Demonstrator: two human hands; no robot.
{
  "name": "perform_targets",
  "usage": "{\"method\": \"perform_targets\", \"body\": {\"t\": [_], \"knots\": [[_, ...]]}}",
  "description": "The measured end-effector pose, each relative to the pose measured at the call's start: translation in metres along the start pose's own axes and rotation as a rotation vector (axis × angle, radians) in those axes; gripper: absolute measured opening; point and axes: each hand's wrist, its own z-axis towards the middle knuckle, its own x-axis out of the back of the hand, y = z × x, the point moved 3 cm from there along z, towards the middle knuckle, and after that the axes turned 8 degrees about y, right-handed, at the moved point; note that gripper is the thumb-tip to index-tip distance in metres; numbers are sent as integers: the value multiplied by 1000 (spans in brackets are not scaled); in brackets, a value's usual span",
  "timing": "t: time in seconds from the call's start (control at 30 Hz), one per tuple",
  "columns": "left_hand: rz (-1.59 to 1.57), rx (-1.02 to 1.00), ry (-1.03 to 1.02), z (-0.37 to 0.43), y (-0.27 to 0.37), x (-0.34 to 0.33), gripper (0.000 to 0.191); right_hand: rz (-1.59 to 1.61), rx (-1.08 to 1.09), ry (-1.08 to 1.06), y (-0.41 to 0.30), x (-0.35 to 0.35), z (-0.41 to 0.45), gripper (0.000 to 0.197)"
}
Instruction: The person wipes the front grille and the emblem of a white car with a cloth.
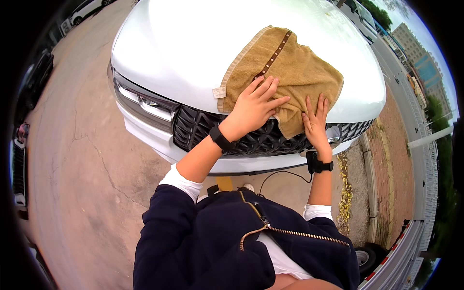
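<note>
A tan towel (304,69) with a brown dotted stripe and a small white tag lies spread over the front of a white car hood (174,54). Its lower corner hangs over the black front grille (195,127). My left hand (255,107) rests on the towel's lower left part, fingers spread. My right hand (316,121) lies on its lower right edge, fingers pointing up the hood. Both palms face down, and neither hand is closed around the cloth. Black bands circle both wrists; the right one carries a small device with a cable.
The car's headlight (145,103) and bumper (250,165) are close in front of me. A black cable (286,172) runs from my right wrist towards my waist. A curb (369,188) and brick paving lie on the right; other vehicles stand at both sides.
</note>
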Motion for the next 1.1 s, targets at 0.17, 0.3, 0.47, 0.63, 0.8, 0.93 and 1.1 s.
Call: {"method": "perform_targets", "body": {"t": [0.17, 0.3, 0.47, 0.63, 0.8, 0.93, 1.1], "knots": [[-77, 109, 33, -52, 16, -5, 46, 208, -140, -7, -25, -28, -56, 39], [-139, 102, -74, -67, 15, 6, 47, 230, -178, -52, -32, -36, -82, 38], [-476, 391, 122, -74, 10, 27, 42, 284, -279, 81, -40, -34, -91, 35], [-459, 666, 231, -96, -7, 25, 43, 367, -414, 264, -31, -34, -101, 24], [-326, 793, 326, -122, -13, 25, 64, 291, -468, 367, -32, -35, -103, 15], [-300, 798, 204, -136, -6, 22, 72, 340, -519, 405, -28, -43, -107, 15], [-480, 938, 155, -145, -3, 16, 71, 556, -707, 472, -10, -52, -103, 18]]}}
